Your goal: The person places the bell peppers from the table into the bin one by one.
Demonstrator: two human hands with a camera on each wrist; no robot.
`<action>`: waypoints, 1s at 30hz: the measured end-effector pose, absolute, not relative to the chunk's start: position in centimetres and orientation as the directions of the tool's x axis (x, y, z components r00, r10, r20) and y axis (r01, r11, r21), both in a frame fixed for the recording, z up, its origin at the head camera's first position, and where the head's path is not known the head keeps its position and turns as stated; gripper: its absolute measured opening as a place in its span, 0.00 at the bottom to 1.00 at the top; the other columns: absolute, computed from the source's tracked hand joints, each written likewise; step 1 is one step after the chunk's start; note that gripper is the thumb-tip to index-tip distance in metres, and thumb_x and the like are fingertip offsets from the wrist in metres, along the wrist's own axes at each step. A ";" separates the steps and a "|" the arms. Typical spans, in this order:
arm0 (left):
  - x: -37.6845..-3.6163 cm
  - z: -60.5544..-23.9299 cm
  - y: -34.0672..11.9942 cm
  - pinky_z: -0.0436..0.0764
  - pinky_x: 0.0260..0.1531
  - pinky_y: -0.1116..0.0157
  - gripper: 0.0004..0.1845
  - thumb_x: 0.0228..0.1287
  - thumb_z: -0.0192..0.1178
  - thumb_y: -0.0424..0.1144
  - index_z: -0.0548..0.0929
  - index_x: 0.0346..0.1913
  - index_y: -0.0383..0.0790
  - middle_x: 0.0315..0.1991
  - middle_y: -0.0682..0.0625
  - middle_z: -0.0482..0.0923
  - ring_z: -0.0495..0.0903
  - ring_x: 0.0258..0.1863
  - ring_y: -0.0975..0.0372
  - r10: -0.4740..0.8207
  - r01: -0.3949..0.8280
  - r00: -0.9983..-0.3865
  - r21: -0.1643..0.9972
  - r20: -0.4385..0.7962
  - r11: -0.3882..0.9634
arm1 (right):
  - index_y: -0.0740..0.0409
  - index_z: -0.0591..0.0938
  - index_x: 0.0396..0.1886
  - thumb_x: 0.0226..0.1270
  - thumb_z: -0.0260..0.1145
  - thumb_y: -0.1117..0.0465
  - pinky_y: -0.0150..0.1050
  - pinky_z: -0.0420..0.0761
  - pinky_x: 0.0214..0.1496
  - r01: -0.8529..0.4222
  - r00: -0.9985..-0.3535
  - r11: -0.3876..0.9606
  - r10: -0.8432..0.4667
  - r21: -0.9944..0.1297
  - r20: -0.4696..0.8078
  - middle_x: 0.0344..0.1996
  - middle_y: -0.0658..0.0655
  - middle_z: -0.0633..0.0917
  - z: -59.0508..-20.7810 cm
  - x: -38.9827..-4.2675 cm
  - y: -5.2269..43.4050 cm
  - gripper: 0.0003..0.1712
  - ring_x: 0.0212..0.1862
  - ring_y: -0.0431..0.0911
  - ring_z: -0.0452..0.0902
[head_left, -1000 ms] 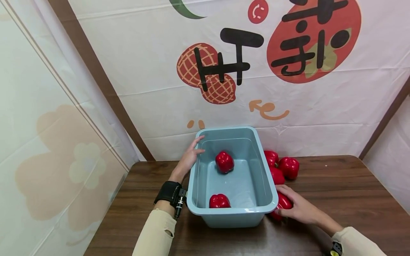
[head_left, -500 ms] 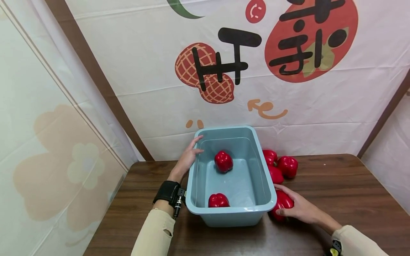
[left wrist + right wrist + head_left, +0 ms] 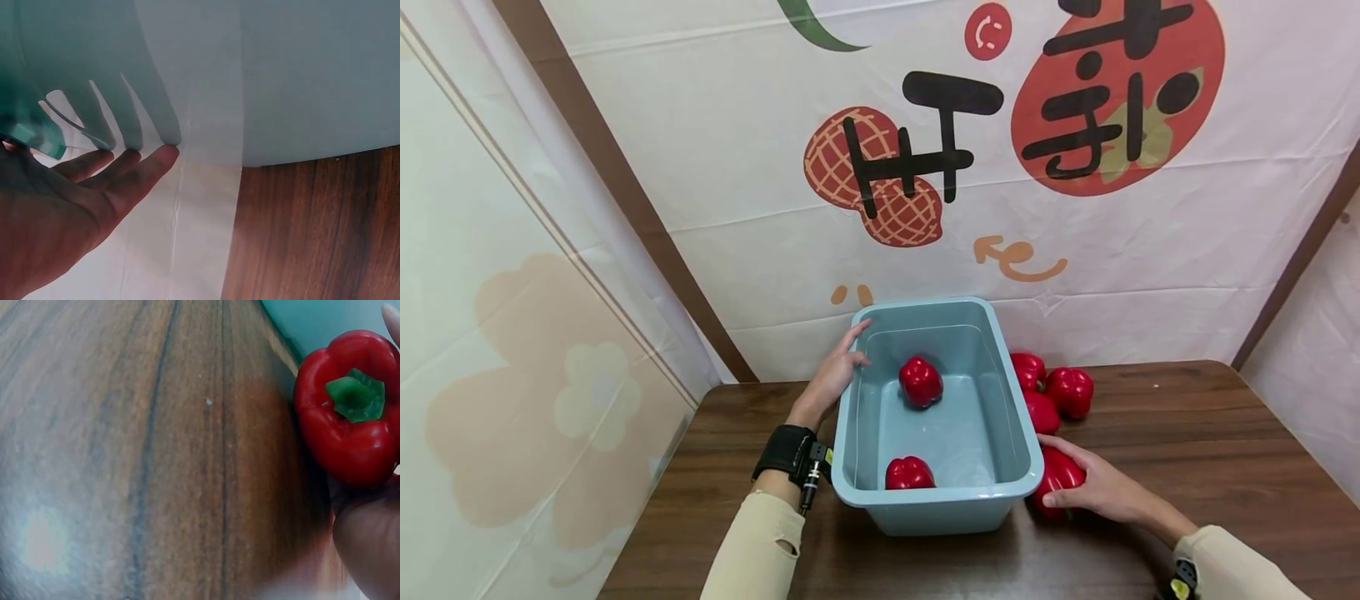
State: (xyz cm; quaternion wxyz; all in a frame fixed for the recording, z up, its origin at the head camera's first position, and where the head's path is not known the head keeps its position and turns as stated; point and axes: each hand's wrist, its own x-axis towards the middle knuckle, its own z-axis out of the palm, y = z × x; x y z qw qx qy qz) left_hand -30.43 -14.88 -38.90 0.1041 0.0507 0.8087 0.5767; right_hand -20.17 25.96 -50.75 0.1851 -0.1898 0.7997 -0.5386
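Head view: the right hand (image 3: 1101,490) curls around one glossy red bell pepper (image 3: 1057,477) on the brown wooden table (image 3: 1187,450), touching the grey-blue rectangular plastic tub (image 3: 937,500). Two more peppers lie inside the tub, three sit beside its right wall. The left hand (image 3: 833,372), fingers straight, rests on the tub's left rim.

I'm looking at what seems a staged booth made up like a produce stall, not a real shop. A printed cloth backdrop (image 3: 970,167) with cartoon peanut and fruit shapes fills the upper frame, pale flower-printed panels (image 3: 512,375) stand at left, and a wooden table (image 3: 1187,450) sits at the bottom.
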 end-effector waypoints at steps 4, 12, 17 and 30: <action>-30.6 -38.8 -15.0 0.65 0.62 0.37 0.38 0.66 0.45 0.35 0.54 0.78 0.64 0.81 0.51 0.38 0.55 0.71 0.43 0.207 -0.058 -0.969 0.943 -0.131 0.329 | 0.54 0.58 0.77 0.57 0.73 0.55 0.44 0.84 0.44 -0.089 -0.855 0.348 -0.508 -0.933 -0.108 0.61 0.66 0.71 -50.6 -20.3 26.0 0.51 0.55 0.56 0.71; -30.3 -38.5 -15.2 0.64 0.62 0.39 0.39 0.63 0.48 0.36 0.56 0.76 0.67 0.81 0.53 0.40 0.54 0.72 0.45 0.187 -0.060 -0.973 0.930 -0.136 0.361 | 0.55 0.60 0.75 0.59 0.72 0.56 0.44 0.84 0.43 -0.102 -0.851 0.347 -0.515 -0.932 -0.098 0.58 0.66 0.74 -50.8 -20.2 25.8 0.47 0.53 0.55 0.73; -30.7 -38.9 -15.5 0.66 0.62 0.40 0.40 0.62 0.48 0.36 0.56 0.77 0.67 0.81 0.53 0.40 0.54 0.72 0.46 0.195 -0.053 -0.972 0.926 -0.134 0.373 | 0.54 0.61 0.75 0.61 0.70 0.57 0.44 0.84 0.44 -0.112 -0.843 0.323 -0.532 -0.940 -0.082 0.56 0.66 0.75 -51.1 -20.4 25.8 0.44 0.52 0.56 0.74; -30.8 -39.0 -16.3 0.74 0.54 0.46 0.39 0.64 0.48 0.36 0.55 0.77 0.68 0.80 0.50 0.39 0.61 0.68 0.42 0.201 -0.072 -0.968 0.932 -0.151 0.355 | 0.54 0.64 0.72 0.62 0.69 0.60 0.44 0.84 0.38 -0.172 -0.832 0.274 -0.554 -0.946 -0.009 0.51 0.67 0.77 -51.0 -20.4 25.6 0.40 0.46 0.50 0.79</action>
